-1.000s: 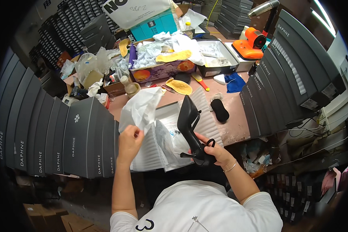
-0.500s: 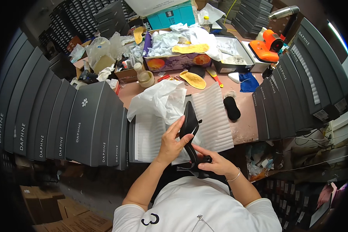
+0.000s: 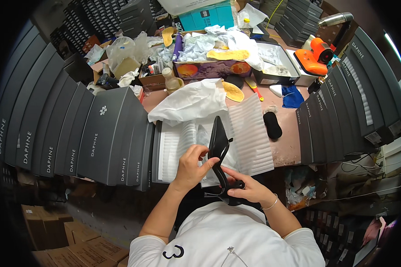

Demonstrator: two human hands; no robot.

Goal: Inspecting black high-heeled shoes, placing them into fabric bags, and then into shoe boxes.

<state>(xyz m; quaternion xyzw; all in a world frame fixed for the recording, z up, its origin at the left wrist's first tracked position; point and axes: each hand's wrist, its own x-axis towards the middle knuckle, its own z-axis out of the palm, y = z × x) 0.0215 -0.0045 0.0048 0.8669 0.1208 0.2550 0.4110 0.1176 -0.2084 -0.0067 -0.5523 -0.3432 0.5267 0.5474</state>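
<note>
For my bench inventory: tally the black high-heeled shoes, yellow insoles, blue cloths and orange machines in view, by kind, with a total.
black high-heeled shoe: 1, gripped by the left hand and the right hand
yellow insoles: 3, one on the bench, one on the tissue behind it, one farther back
blue cloth: 1
orange machine: 1
Total: 6

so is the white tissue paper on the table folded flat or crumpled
Crumpled. The white tissue paper lies in a loose, creased heap on the pink table, beyond the black high-heeled shoe held in both hands.
</note>
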